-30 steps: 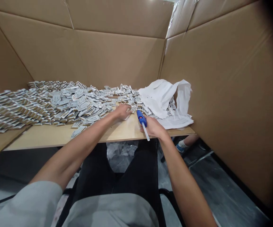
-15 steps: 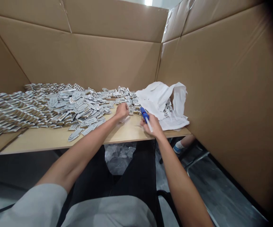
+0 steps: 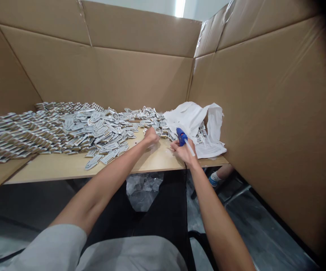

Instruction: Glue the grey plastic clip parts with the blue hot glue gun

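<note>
Your right hand (image 3: 185, 153) grips a blue glue gun (image 3: 181, 137), whitish stick (image 3: 190, 148) projecting rearward; whether your curled left hand (image 3: 152, 137) holds anything cannot be determined.

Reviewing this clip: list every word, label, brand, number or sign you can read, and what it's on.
No readable text.
Blue glue gun in the right hand: too small to make out any marking.
Heaped flat pieces: grey patterns, too small to tell if any is lettering.
Cardboard walls: no lettering visible.
</note>
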Available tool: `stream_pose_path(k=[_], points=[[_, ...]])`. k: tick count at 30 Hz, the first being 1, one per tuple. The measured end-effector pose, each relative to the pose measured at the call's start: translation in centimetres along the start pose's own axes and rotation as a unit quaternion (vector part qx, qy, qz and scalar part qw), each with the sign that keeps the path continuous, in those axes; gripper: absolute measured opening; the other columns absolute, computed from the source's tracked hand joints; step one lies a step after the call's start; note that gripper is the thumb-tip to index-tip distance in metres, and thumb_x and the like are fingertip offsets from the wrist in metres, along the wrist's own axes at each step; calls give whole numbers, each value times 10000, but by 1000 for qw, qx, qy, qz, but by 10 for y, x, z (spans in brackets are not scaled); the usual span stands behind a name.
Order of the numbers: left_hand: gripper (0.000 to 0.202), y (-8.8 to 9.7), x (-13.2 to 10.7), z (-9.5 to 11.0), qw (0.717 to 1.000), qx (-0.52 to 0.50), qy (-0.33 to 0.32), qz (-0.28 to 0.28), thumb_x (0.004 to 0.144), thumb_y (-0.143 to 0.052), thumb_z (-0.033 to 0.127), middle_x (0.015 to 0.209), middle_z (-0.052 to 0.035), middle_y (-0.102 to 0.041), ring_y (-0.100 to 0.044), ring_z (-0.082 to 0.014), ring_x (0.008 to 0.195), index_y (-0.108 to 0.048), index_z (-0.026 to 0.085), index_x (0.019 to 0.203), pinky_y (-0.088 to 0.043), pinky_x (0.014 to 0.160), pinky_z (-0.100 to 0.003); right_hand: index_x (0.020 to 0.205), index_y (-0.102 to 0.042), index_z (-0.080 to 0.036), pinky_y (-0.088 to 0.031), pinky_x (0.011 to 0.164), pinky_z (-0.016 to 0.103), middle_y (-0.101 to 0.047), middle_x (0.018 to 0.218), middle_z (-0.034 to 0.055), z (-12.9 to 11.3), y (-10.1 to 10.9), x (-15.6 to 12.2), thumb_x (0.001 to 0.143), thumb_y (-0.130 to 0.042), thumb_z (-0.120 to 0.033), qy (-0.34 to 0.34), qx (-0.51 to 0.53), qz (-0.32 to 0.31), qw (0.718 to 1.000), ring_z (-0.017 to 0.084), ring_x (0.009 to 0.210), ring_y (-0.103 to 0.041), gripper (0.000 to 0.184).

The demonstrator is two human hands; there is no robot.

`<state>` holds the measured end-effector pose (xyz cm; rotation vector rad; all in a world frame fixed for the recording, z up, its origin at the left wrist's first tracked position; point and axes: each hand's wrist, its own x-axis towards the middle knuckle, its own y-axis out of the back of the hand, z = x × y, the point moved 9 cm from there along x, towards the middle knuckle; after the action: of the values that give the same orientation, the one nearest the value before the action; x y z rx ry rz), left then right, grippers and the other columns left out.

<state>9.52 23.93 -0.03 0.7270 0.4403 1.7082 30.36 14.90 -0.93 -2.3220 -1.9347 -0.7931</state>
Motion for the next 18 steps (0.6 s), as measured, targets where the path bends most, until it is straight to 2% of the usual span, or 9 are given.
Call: stream_pose_path(k=[3,6,9,12,15,18], points=[[314,12,-10,0,998,-42,-8,39,584,-739,66,942,-80,-697,-657,-276,974,-609,194,840,-487,830,-334,790,-662,-203,-573,698,323,-744,722,38,3,-2,3,743,-679,-309,4,11,4,1000,218,672,-727,117],[287,22,-28,-1,990,-121,-3,68,669,-744,127,958,-81,-690,-673,-255,938,-620,182,921,-509,845,-339,752,-649,-211,-590,757,332,-738,713,36,1,-8,2,754,-678,-321,-9,60,-5,998,220,718,-738,114],[233,12,-54,-4,960,-277,18,17,751,-734,182,858,-60,-687,-694,-229,776,-595,191,938,-550,760,-346,728,-634,-210,-588,793,335,-734,729,31,-1,-19,-3,742,-710,-347,-42,118,-30,992,220,754,-745,157],[226,-1,-82,-3,921,-387,21,-41,768,-736,184,795,-46,-697,-689,-200,687,-583,189,934,-576,713,-340,706,-594,-215,-561,776,328,-697,707,-1,-6,-30,-9,727,-729,-365,-38,144,-44,988,201,731,-709,204],[275,-4,-99,-7,902,-430,8,-44,727,-766,156,821,-42,-719,-701,-188,729,-605,182,948,-598,780,-347,687,-561,-216,-511,729,305,-626,670,-36,-6,-36,-13,720,-728,-364,-27,119,-33,992,164,678,-616,226],[338,-2,-107,-4,893,-445,-35,-48,698,-773,143,906,-50,-751,-725,-207,846,-631,185,1002,-595,879,-365,717,-560,-213,-460,665,281,-583,679,-52,-5,-42,-15,695,-737,-348,-31,107,-31,993,143,654,-540,224]])
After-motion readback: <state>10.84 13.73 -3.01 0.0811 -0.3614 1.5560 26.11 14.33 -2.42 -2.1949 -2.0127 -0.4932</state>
